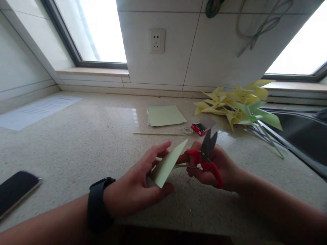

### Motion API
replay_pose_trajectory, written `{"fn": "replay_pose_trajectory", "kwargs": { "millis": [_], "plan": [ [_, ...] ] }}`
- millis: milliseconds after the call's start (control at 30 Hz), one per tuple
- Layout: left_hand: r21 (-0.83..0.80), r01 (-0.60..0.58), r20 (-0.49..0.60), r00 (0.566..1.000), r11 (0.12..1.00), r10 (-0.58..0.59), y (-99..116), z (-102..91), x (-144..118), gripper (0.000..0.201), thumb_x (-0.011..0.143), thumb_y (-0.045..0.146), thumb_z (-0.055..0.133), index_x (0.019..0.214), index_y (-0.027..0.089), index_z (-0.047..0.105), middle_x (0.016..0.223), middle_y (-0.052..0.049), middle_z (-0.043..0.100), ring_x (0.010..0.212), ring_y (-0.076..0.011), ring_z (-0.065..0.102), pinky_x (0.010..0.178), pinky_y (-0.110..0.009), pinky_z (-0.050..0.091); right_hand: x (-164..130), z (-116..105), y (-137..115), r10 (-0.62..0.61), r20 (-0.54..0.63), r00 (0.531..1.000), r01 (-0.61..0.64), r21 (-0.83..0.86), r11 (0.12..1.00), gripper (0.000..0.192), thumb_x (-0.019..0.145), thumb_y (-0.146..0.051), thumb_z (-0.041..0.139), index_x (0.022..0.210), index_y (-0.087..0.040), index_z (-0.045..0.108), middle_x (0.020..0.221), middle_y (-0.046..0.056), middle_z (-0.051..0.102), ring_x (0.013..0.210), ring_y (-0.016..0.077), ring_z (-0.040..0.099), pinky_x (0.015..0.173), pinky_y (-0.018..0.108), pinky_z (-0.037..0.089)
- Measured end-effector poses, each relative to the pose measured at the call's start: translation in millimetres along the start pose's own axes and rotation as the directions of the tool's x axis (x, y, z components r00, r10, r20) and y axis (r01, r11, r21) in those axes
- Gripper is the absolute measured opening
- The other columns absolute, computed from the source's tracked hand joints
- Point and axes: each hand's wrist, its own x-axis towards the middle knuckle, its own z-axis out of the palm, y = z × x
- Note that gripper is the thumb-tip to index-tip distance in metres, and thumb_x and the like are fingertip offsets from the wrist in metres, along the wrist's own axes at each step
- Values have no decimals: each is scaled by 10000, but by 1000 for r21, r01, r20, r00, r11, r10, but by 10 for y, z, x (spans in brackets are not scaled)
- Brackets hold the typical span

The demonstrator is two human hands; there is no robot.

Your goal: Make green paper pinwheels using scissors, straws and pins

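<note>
My left hand, with a dark watch on its wrist, grips a folded piece of pale green paper between thumb and fingers. Red-handled scissors are in my right hand, their dark blades pointing up and slightly parted. Thin pale strips run from the paper's lower edge toward my right fingers; I cannot tell whether they belong to it. Beyond my hands lies a stack of pale green sheets. Close to it are a thin stick, a small tape roll and a red box.
Several yellow paper pinwheels and a green one lie at the back right, beside the sink. A phone-like dark object is at the left edge. A printed sheet rests at the back left of the speckled counter.
</note>
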Motion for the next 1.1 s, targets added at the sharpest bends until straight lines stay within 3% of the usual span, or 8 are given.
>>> {"fn": "replay_pose_trajectory", "kwargs": {
  "millis": [200,300,400,567,733,833,967,1100],
  "plan": [
    [-99,-43,-52,998,994,38,-39,11,41,786,872,225,736,1503,395,299,1462,-80,470,1244,-272,561,982,-395,482,-26,-35,36,13,44,999,-14,21,1000,183,840,-98,697,890,-208,560,943,41,727,1012,189,738,755,218,580],
    [-116,-97,-101,991,988,86,-83,21,63,581,892,220,725,1356,382,415,1338,-47,542,1129,-217,612,918,-347,499,-35,-51,24,13,17,1000,-13,-16,1000,169,840,-108,687,845,-208,552,953,48,728,895,151,735,701,200,566],
    [-107,-163,-190,972,981,141,-122,29,81,305,910,213,710,1095,332,500,1364,-7,512,1142,-187,597,932,-335,488,-40,-64,4,13,-7,1000,-14,-50,999,169,826,-107,688,835,-214,558,886,26,715,775,117,695,646,182,542],
    [155,-260,-337,893,953,299,-136,-3,107,154,886,190,740,943,277,626,1291,-11,550,1277,-219,515,1098,-430,393,-50,-80,4,31,-38,999,-34,-90,995,182,811,-150,715,805,-213,544,835,13,697,664,101,630,589,188,514],
    [296,-268,-381,847,917,371,-93,-42,113,118,884,181,742,928,286,711,1036,5,664,1017,-166,624,923,-329,477,-60,-123,6,53,-52,997,-59,-106,993,196,828,-209,736,797,-210,542,774,-1,649,712,124,649,629,216,527],
    [251,-219,-449,836,943,314,-64,-41,113,85,887,197,740,918,276,729,950,11,710,937,-158,643,863,-302,486,-76,-193,-2,60,-24,998,-62,-105,993,191,824,-233,763,809,-197,576,731,-14,621,706,122,637,684,239,542],
    [106,-107,-549,823,989,148,-38,-29,132,29,856,248,770,856,246,742,853,16,739,821,-145,651,782,-276,500,-107,-313,7,132,25,991,-131,-39,991,209,831,-323,777,881,-180,633,720,-13,628,656,108,599,668,236,543],
    [-36,-100,-608,792,994,58,-39,-39,167,73,807,246,794,814,212,731,774,15,733,711,-129,641,670,-248,508,-139,-464,-2,222,129,967,-230,54,972,265,839,-374,775,945,-165,652,781,17,677,683,107,643,615,198,539]
  ]
}}
